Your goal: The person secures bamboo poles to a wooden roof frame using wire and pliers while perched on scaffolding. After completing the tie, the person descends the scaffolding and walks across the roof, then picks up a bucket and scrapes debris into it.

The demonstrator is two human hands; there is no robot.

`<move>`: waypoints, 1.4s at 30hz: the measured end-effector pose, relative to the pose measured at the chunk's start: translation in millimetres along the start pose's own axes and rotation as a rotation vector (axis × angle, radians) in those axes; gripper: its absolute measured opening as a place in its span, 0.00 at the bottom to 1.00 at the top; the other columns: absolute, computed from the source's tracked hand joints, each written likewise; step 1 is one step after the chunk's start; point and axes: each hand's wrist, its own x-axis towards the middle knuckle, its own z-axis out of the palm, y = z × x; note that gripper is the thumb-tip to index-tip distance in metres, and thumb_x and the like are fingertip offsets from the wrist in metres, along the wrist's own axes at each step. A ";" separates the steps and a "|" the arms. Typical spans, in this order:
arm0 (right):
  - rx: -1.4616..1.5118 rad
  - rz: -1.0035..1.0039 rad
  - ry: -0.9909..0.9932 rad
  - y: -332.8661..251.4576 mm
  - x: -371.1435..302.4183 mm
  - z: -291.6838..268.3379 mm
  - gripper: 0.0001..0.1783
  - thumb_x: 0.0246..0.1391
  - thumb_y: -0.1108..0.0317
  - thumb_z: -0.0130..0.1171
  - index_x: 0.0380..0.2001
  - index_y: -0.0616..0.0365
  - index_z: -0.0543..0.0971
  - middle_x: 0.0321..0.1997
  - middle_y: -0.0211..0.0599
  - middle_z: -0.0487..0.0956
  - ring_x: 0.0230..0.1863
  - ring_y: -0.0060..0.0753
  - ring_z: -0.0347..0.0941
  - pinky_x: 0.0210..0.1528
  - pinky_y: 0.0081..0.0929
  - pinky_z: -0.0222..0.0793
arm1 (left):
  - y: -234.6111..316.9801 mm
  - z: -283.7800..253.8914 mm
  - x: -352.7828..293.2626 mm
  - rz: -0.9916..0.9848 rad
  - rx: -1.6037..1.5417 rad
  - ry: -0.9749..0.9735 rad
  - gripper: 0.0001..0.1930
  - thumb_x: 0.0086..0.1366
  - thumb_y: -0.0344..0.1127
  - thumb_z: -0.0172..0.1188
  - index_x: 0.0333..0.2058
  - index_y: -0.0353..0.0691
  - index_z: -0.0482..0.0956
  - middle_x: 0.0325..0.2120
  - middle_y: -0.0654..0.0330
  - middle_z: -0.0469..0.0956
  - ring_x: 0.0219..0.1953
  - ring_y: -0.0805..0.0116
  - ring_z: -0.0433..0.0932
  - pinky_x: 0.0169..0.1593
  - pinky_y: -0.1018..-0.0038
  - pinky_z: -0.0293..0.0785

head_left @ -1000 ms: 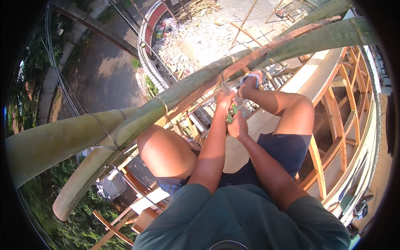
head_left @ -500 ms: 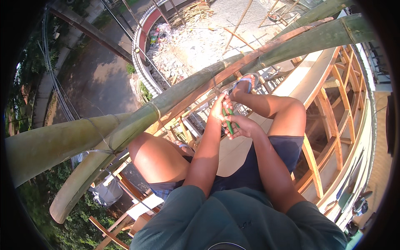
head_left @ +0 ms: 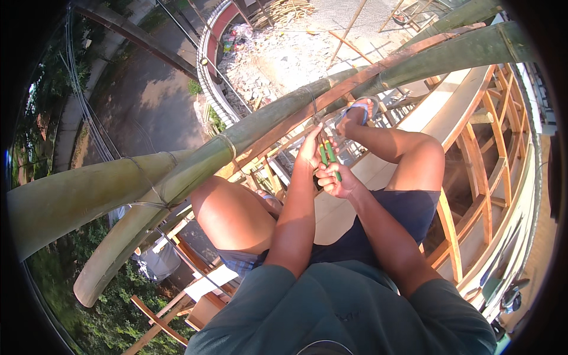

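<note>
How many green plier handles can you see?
2: the left handle and right handle, side by side, reaching out from the right hand, which partly hides them.

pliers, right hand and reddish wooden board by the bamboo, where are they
Pliers [head_left: 331, 155], head view: on a green handle.
Right hand [head_left: 337, 181], head view: middle of the hand.
Reddish wooden board [head_left: 368, 76], head view: partway along its length.

Below the fingers [head_left: 325, 179] spreads pale plywood planking [head_left: 329, 218]; beyond them, a reddish wooden batten [head_left: 396, 61] runs alongside a green bamboo pole [head_left: 264, 122] ringed with wire [head_left: 314, 103].
</note>
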 end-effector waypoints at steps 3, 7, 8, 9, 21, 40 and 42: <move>0.207 0.039 -0.216 -0.5 1.4 0.9 0.06 0.52 0.68 0.54 0.30 0.50 0.67 0.22 0.18 0.57 0.19 0.12 0.53 0.19 0.11 0.49 | 1.4 27.2 -6.2 0.061 -0.110 -0.106 0.22 0.68 0.55 0.52 0.38 0.37 0.74 0.24 0.60 0.74 0.30 0.64 0.77 0.40 0.62 0.79; -0.029 0.116 -0.024 -13.9 -8.6 14.1 0.09 0.52 0.65 0.55 0.35 0.52 0.69 0.24 0.22 0.63 0.22 0.14 0.59 0.23 0.15 0.59 | -1.6 -6.6 19.7 0.071 -0.227 -0.235 0.14 0.69 0.48 0.54 0.33 0.44 0.69 0.16 0.69 0.66 0.19 0.76 0.67 0.29 0.74 0.70; -0.158 0.122 0.093 -18.3 -13.1 22.9 0.10 0.52 0.64 0.56 0.37 0.53 0.70 0.25 0.23 0.65 0.24 0.15 0.62 0.24 0.16 0.62 | -2.8 -9.1 23.2 0.074 -0.239 -0.235 0.14 0.69 0.47 0.55 0.31 0.45 0.68 0.15 0.70 0.64 0.17 0.79 0.65 0.25 0.78 0.67; -0.413 0.064 0.293 -28.9 -24.0 18.0 0.21 0.52 0.59 0.58 0.47 0.58 0.71 0.28 0.32 0.72 0.28 0.31 0.72 0.33 0.29 0.72 | -8.2 18.0 21.6 0.051 -0.188 -0.060 0.14 0.69 0.46 0.55 0.28 0.47 0.65 0.12 0.71 0.57 0.14 0.79 0.57 0.23 0.78 0.59; -0.768 -0.114 0.807 8.9 12.7 26.6 0.14 0.61 0.59 0.55 0.44 0.55 0.70 0.26 0.27 0.68 0.26 0.20 0.65 0.23 0.21 0.67 | -2.5 2.0 8.9 0.015 0.306 0.292 0.20 0.64 0.54 0.59 0.33 0.40 0.71 0.24 0.59 0.74 0.25 0.64 0.76 0.27 0.64 0.76; -1.509 -0.337 0.946 -2.2 2.4 -16.6 0.20 0.52 0.61 0.58 0.41 0.65 0.70 0.36 0.45 0.76 0.30 0.45 0.75 0.28 0.38 0.70 | -10.7 31.5 21.2 0.225 0.424 0.399 0.18 0.65 0.48 0.61 0.25 0.41 0.70 0.15 0.63 0.68 0.11 0.70 0.66 0.19 0.66 0.71; -0.735 -0.087 0.661 -11.7 -1.1 -25.8 0.14 0.54 0.60 0.56 0.36 0.60 0.71 0.32 0.37 0.75 0.25 0.31 0.71 0.17 0.30 0.63 | -12.1 27.7 7.2 0.109 0.216 0.268 0.18 0.65 0.50 0.60 0.30 0.40 0.72 0.16 0.61 0.70 0.16 0.69 0.71 0.26 0.63 0.75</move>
